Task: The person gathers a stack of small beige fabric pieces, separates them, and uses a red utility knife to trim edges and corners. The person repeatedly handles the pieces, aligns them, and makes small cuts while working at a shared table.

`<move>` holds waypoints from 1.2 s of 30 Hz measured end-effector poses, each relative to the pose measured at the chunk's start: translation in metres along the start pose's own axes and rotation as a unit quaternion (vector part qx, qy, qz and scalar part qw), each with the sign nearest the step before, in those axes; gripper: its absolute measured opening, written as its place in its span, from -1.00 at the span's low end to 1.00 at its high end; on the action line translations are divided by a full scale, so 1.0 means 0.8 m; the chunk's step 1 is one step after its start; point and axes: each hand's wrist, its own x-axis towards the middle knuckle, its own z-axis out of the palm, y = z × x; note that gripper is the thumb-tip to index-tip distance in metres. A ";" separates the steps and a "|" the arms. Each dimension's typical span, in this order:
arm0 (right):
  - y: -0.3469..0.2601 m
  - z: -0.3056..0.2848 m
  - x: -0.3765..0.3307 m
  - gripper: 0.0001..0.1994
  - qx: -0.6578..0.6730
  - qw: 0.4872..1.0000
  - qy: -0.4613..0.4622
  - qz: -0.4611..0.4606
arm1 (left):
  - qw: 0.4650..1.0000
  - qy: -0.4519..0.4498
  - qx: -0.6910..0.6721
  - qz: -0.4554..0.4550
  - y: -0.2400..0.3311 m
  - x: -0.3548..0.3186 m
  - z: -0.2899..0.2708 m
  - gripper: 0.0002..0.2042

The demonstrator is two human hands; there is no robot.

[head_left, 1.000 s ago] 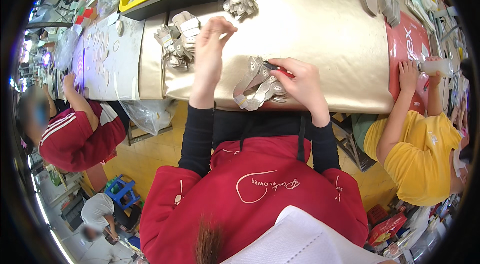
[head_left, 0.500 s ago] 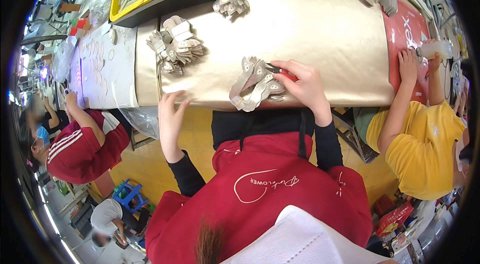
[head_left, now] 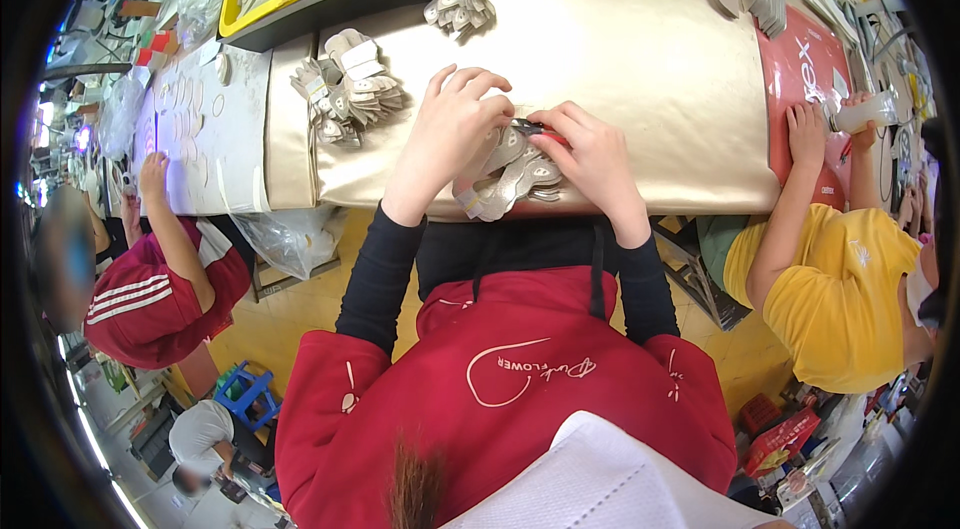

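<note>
The right hand (head_left: 598, 151) wraps closely around red-handled nippers (head_left: 528, 128). Their tips meet the half-curled left hand (head_left: 453, 127); whether it pinches anything, I cannot tell. Grey cut pieces (head_left: 522, 177) lie between and just below both hands. This looks like close nipper work, calling for steady fingers. The left hand partly hides the pieces; banded bundles (head_left: 362, 87) lie to its left.
</note>
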 end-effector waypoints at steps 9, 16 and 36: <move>0.002 0.008 0.005 -0.83 0.010 0.999 0.015 -0.043 | 0.999 -0.025 -0.017 -0.021 -0.006 -0.003 0.007 -0.92; 0.003 0.003 0.001 -0.82 0.019 1.000 0.010 -0.017 | 0.998 -0.036 -0.039 -0.035 -0.005 -0.002 0.013 -0.93; 0.001 -0.007 -0.073 -0.63 0.498 0.850 -0.043 0.167 | 0.886 0.140 -0.312 -0.313 0.040 -0.097 0.031 -0.80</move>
